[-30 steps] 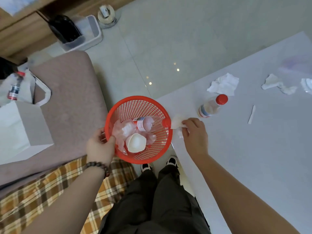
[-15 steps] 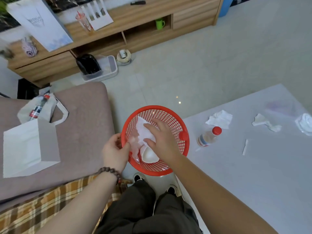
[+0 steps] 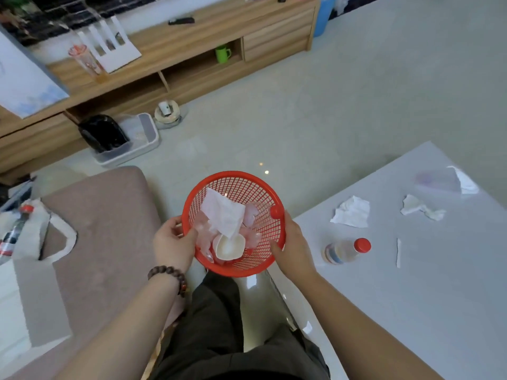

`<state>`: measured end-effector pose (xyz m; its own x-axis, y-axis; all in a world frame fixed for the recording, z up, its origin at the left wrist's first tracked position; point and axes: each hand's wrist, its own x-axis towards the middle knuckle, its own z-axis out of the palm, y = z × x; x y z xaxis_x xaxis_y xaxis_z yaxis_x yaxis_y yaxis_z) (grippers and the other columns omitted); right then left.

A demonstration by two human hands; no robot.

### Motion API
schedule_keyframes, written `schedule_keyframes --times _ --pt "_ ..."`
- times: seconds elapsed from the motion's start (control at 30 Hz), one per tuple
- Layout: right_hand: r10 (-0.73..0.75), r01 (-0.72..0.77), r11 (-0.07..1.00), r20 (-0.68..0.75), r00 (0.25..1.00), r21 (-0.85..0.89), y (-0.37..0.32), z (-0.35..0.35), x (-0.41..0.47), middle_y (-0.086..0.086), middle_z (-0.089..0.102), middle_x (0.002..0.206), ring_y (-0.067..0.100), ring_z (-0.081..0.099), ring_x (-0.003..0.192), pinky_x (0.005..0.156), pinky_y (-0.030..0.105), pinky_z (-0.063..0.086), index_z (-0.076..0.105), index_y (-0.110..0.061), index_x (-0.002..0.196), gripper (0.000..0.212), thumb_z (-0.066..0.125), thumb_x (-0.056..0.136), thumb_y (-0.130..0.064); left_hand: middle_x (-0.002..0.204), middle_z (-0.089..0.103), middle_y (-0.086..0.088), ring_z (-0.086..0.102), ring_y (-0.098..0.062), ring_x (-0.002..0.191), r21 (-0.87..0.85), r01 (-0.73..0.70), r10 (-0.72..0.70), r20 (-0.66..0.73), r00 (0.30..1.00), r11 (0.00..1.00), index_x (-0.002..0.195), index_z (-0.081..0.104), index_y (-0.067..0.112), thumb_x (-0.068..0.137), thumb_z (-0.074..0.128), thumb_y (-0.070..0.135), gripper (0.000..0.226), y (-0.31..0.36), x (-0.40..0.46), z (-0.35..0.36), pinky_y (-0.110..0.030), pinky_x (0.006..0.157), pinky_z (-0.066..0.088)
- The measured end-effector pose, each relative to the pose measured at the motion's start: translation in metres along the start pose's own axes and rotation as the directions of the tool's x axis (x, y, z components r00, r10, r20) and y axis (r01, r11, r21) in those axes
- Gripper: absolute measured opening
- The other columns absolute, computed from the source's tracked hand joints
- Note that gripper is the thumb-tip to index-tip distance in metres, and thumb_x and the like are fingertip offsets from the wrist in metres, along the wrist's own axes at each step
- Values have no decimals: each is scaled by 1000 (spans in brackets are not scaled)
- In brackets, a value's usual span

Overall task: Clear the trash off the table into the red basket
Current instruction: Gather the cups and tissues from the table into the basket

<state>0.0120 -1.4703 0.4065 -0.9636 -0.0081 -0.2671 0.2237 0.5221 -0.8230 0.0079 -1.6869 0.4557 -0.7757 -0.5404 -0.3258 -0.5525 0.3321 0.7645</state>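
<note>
The red mesh basket (image 3: 247, 185) is held over my lap, beside the grey table (image 3: 411, 297). My left hand (image 3: 172, 242) grips its left rim and my right hand (image 3: 295, 245) grips its right rim. Inside lie a white tissue (image 3: 223, 212), a white cup (image 3: 229, 246) and clear plastic pieces. On the table remain a small bottle with a red cap (image 3: 347, 249) lying on its side, a crumpled tissue (image 3: 352, 212), a torn paper scrap (image 3: 419, 208), a thin paper strip (image 3: 398, 252) and a clear plastic bag (image 3: 447, 181) at the far edge.
A brown sofa seat (image 3: 104, 229) lies to my left with a white tote bag (image 3: 27, 234) and a white paper bag (image 3: 24, 305) on it. A wooden TV cabinet (image 3: 192, 58) and a plastic bin (image 3: 126, 141) stand across the tiled floor.
My right hand carried a tissue from the table edge, dropped it into the basket, then moved out to grip the basket's right rim. The view tilted up.
</note>
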Motion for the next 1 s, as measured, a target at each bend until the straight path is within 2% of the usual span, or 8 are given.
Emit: schedule_keyframes --times 0.17,0.27,0.33,0.47,0.6,0.77,0.9,1.0 --pt "79 -83 996 -104 991 -33 -35 18 62 -10 57 128 11 59 109 90 34 54 36 -38 133 48 45 90 -58 105 70 -9 69 -28 88 47 -57 49 163 985 997 118 62 12 90 66 28 33 35 90 2 -48 75 60" --pt "125 -129 991 -138 982 -19 -56 25 100 -3 57 127 15 59 107 88 37 55 34 -32 138 50 47 90 -38 100 71 -10 70 -29 81 83 -122 100 231 968 989 112 63 15 88 67 27 28 62 143 -4 -48 71 60" --pt "161 -169 986 -208 965 -18 -64 31 121 -2 56 128 13 58 105 85 27 50 32 -31 140 56 48 87 -27 98 70 -8 69 -28 80 98 -164 131 275 952 982 112 63 15 87 67 29 29 81 177 -2 -47 70 61" --pt "246 -249 968 -322 914 34 -71 35 151 -2 54 128 11 58 100 77 20 44 28 -31 142 57 50 90 -25 91 66 1 68 -21 80 131 -256 195 361 912 958 111 65 20 85 68 34 29 116 223 21 -42 72 60" --pt "328 -321 943 -449 831 94 -64 25 164 -1 53 126 16 59 103 78 22 45 28 -33 142 55 48 91 -31 86 64 7 64 -15 77 115 -382 279 499 820 917 95 59 29 84 71 37 18 144 246 61 -25 62 52" --pt "439 -411 894 -543 716 181 -47 6 175 0 52 128 14 56 105 82 20 42 26 -32 144 57 48 92 -27 99 70 -4 68 -26 92 83 -410 257 662 704 908 99 64 26 84 72 33 18 181 254 120 -47 77 59" --pt "499 -432 861 -606 620 267 -36 -14 193 0 51 132 14 56 108 84 17 40 25 -30 145 57 47 93 -27 97 72 -4 69 -26 89 70 -484 278 743 609 872 97 66 23 84 71 33 16 214 260 172 -49 75 60" --pt "540 -445 834 -653 531 328 -28 -38 208 2 51 129 18 56 110 82 17 38 26 -29 145 60 49 90 -23 86 71 4 70 -23 81 71 -529 272 795 542 846 84 64 31 83 72 33 8 246 260 213 -48 72 61"
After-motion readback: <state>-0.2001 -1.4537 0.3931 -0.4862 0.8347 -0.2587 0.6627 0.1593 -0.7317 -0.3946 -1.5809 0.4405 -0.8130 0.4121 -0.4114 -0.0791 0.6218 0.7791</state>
